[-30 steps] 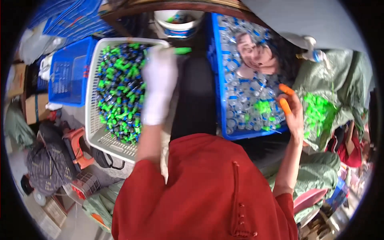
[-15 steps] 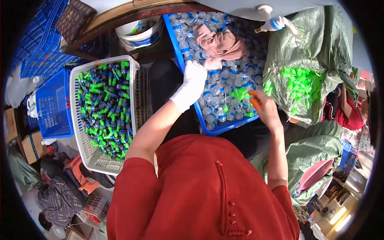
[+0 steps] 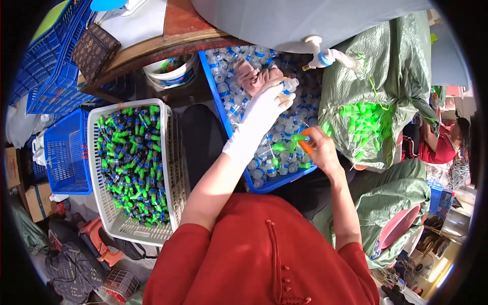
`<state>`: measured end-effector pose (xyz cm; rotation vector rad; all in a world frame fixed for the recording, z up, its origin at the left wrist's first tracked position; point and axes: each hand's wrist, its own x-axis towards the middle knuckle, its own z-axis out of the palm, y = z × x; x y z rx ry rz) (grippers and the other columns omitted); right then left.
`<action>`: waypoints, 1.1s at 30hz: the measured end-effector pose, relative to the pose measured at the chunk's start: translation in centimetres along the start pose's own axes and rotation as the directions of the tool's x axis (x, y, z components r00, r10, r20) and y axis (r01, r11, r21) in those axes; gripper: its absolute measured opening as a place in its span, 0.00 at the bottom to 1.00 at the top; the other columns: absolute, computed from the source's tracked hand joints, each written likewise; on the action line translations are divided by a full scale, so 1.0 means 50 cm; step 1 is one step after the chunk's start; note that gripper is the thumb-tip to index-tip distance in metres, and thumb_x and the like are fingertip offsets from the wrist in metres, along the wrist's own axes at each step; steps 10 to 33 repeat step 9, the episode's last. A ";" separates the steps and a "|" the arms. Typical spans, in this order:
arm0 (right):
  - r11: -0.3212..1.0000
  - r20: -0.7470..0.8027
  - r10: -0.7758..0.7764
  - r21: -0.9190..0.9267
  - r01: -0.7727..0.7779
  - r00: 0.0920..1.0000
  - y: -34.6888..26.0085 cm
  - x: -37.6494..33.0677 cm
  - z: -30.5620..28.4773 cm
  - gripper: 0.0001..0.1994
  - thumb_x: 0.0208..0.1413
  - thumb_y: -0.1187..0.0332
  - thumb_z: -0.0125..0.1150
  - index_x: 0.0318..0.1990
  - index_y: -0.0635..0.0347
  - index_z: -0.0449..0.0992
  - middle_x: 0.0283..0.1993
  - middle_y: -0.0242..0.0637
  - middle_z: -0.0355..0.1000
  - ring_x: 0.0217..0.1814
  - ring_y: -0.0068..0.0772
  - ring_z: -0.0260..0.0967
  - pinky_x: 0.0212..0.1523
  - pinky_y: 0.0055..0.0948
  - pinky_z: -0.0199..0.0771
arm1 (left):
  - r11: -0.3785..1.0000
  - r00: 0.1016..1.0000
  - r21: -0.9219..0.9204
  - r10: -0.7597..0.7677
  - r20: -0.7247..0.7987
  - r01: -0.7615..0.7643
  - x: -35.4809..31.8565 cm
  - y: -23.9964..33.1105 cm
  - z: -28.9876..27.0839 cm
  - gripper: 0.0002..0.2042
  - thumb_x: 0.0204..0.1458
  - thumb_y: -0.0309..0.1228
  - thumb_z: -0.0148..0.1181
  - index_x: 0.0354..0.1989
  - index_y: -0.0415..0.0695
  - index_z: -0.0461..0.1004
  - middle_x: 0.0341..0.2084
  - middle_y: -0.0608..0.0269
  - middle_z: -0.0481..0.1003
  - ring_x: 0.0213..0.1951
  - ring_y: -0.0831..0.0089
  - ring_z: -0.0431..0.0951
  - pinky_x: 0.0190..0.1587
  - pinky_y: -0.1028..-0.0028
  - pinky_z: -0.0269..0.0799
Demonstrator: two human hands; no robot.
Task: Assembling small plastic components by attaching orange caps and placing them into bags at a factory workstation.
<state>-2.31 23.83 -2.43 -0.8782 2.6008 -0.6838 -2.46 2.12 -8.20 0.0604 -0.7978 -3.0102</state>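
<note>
My left hand [image 3: 260, 109], in a white glove, is closed around a small clear bottle [image 3: 290, 85] with a blue band. The bottle's mouth end points to the right, above the blue crate [image 3: 215, 99]. Orange covers sit on the fingertips of my right hand [image 3: 322, 149], which pinches a bright green plastic cap [image 3: 295, 140] low over the crate's right side. Many similar clear bottles [image 3: 273, 133] fill the crate. A few loose green caps [image 3: 279, 147] lie on top of them, and a crumpled pink cloth [image 3: 248, 77] rests towards the far end.
A white basket [image 3: 168, 137] of dark bottles with green caps stands at the left. On the right, an open green woven sack [image 3: 335, 84] holds green caps. A tap [image 3: 323, 60] juts out over the crate's far right. Farther right is another person [image 3: 441, 145] in red.
My left hand has moved right from the crate's left side and now shows a bottle in its grip. My right hand's fingers have closed on a green cap. The whole view has shifted.
</note>
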 end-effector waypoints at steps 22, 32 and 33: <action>0.482 -0.330 0.120 0.844 0.235 0.936 0.017 -0.034 -0.095 0.15 0.57 0.77 0.58 0.51 0.55 0.70 0.52 0.40 0.72 0.37 0.30 0.74 0.37 0.26 0.77 | 0.970 0.995 -0.233 -0.051 0.083 0.069 0.063 0.009 0.025 0.21 0.64 0.32 0.44 0.64 0.39 0.57 0.55 0.54 0.69 0.51 0.60 0.73 0.56 0.63 0.69; 0.482 -0.330 0.120 0.844 0.235 0.936 0.017 -0.034 -0.095 0.15 0.57 0.77 0.58 0.51 0.55 0.70 0.52 0.40 0.72 0.37 0.30 0.74 0.37 0.26 0.77 | 0.970 0.995 -0.233 -0.051 0.083 0.069 0.063 0.009 0.025 0.21 0.64 0.32 0.44 0.64 0.39 0.57 0.55 0.54 0.69 0.51 0.60 0.73 0.56 0.63 0.69; 0.482 -0.330 0.120 0.844 0.235 0.936 0.017 -0.034 -0.095 0.15 0.57 0.77 0.58 0.51 0.55 0.70 0.52 0.40 0.72 0.37 0.30 0.74 0.37 0.26 0.77 | 0.970 0.995 -0.233 -0.051 0.083 0.069 0.063 0.009 0.025 0.21 0.64 0.32 0.44 0.64 0.39 0.57 0.55 0.54 0.69 0.51 0.60 0.73 0.56 0.63 0.69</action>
